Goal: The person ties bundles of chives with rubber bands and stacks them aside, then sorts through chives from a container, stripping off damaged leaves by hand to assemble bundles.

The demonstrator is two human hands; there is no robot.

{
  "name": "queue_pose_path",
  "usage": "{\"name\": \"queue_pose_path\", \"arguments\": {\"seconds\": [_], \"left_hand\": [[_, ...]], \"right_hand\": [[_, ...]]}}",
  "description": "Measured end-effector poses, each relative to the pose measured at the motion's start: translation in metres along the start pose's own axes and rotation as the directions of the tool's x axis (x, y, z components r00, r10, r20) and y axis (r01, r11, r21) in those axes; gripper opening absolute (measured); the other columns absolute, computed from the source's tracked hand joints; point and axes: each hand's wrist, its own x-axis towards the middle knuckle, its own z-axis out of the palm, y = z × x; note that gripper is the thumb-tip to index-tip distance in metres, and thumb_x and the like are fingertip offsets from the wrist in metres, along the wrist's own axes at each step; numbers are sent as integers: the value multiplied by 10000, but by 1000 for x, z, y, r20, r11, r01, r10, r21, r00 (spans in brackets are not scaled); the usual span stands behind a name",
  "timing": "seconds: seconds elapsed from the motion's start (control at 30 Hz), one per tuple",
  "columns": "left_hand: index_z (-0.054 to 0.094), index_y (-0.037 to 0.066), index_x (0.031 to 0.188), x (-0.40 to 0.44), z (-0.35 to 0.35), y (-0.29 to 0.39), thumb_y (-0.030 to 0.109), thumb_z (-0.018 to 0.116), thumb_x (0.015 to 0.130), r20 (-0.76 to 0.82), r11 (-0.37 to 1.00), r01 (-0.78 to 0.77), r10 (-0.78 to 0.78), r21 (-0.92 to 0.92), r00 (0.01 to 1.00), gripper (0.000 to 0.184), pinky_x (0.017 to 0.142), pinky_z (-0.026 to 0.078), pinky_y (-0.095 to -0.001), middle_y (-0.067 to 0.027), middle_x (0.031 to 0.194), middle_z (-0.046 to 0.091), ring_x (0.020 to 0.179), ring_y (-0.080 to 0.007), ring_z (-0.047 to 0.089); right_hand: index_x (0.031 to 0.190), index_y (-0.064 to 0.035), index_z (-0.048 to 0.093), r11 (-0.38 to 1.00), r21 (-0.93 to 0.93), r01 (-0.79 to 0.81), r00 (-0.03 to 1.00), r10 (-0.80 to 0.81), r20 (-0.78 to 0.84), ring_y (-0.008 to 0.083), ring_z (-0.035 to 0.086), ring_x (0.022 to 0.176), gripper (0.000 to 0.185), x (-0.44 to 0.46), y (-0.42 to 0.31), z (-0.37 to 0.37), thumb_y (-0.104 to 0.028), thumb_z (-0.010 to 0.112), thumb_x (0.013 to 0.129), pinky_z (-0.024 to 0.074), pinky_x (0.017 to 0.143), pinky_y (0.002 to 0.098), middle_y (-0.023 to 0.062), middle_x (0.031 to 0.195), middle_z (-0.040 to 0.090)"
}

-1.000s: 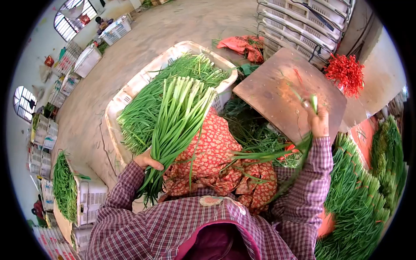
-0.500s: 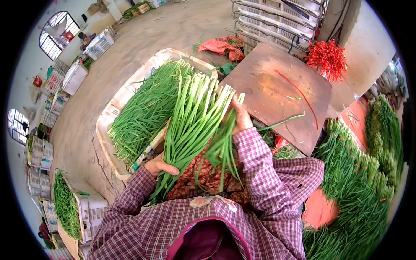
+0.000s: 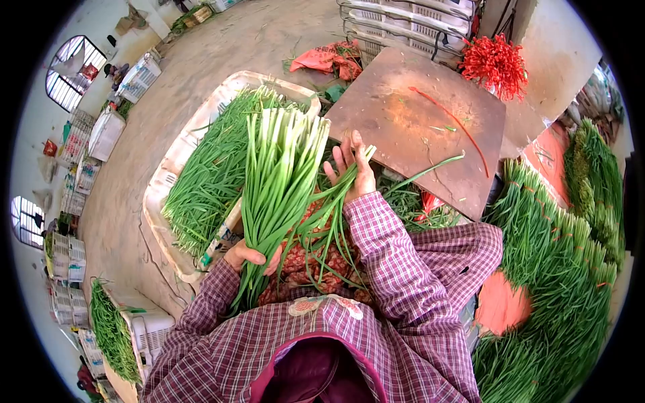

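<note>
A thick bunch of long green stalks with pale ends [image 3: 279, 174] stands tilted over my lap, its pale ends pointing away from me. Near its leafy end, my left hand [image 3: 254, 258] is wrapped round it. My right hand [image 3: 355, 166], to the right of the bunch, has its fingers raised and holds a few loose stalks [image 3: 336, 208] by the thumb. More stalks [image 3: 211, 171] fill a white crate [image 3: 158, 195] behind the bunch. A single red tie [image 3: 457, 119] lies on the brown board [image 3: 403, 87].
Red ties [image 3: 494, 67] hang in a cluster beyond the board, beside stacked white crates [image 3: 403, 30]. Tied green bundles [image 3: 557, 248] lie at the right. A red bag [image 3: 328, 60] is on the floor. Another crate [image 3: 151, 329] stands at the lower left. A person [image 3: 117, 72] is far off.
My right hand has come from over the board to beside the bunch, bringing loose stalks, and its fingers have since spread. The red tie now lies on the board. The view has shifted.
</note>
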Motion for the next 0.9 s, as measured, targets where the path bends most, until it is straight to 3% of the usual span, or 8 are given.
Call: {"name": "queue_pose_path", "arguments": {"seconds": [0.2,0.33,0.43,0.53,0.63,0.73,0.87,0.9], "left_hand": [[232,80,1463,3,7,3,151,663,775,63,996,-49,53,-69,997,815,514,449,-366,-75,794,560,560,-196,538],[360,38,1371,2,11,5,160,699,714,-19,1000,21,-21,-11,1000,749,536,466,-364,-90,809,581,580,-201,560],[506,7,1261,6,34,9,83,747,621,-393,988,119,-69,104,917,688,781,502,-338,-112,1031,628,870,-225,617],[461,20,1310,19,69,19,46,753,618,-523,982,122,-28,147,852,751,902,454,-322,-86,1129,600,1032,-205,569],[412,21,1347,23,74,22,38,765,642,-517,970,176,-64,170,853,789,923,444,-325,-88,1179,578,1070,-188,551],[427,18,1332,28,80,19,51,777,669,-511,961,154,-17,228,859,751,932,441,-331,-87,1167,585,1060,-183,556],[430,8,1329,36,87,23,100,799,690,-504,923,237,-55,304,862,743,948,429,-331,-91,1167,594,1062,-186,559],[420,-1,1333,37,83,22,127,806,696,-447,811,258,4,525,895,755,950,429,-333,-91,1182,590,1066,-196,559]], "right_hand": [[1449,-345,290,994,-20,-106,983,107,150,227,253,1391,560,2,14,-8,-515,456,942,391,1031,467,-18,1525,245],[1434,-290,338,987,42,-152,974,143,175,250,508,1199,538,3,6,9,-498,450,951,491,924,465,42,1368,477],[1414,-191,373,987,144,-70,981,42,191,271,557,1131,617,-8,-9,29,-550,466,921,496,915,457,80,1299,536],[1492,-184,186,999,38,22,977,-29,212,273,474,1233,863,-7,-21,31,-746,298,846,453,979,432,110,1425,398],[1498,-207,167,996,40,85,975,-91,201,283,468,1239,904,-8,-18,10,-785,274,812,440,993,437,105,1432,391],[1503,-209,116,959,-1,285,897,-266,354,290,466,1239,984,5,-8,-8,-754,464,762,443,997,437,141,1439,370],[1500,-193,78,970,166,180,914,-227,337,293,518,1175,923,6,-2,-14,-562,600,835,468,976,420,162,1344,449],[1498,-196,95,978,122,170,924,-201,326,293,518,1174,863,8,-2,-18,-504,594,865,475,966,422,162,1342,452]]}}
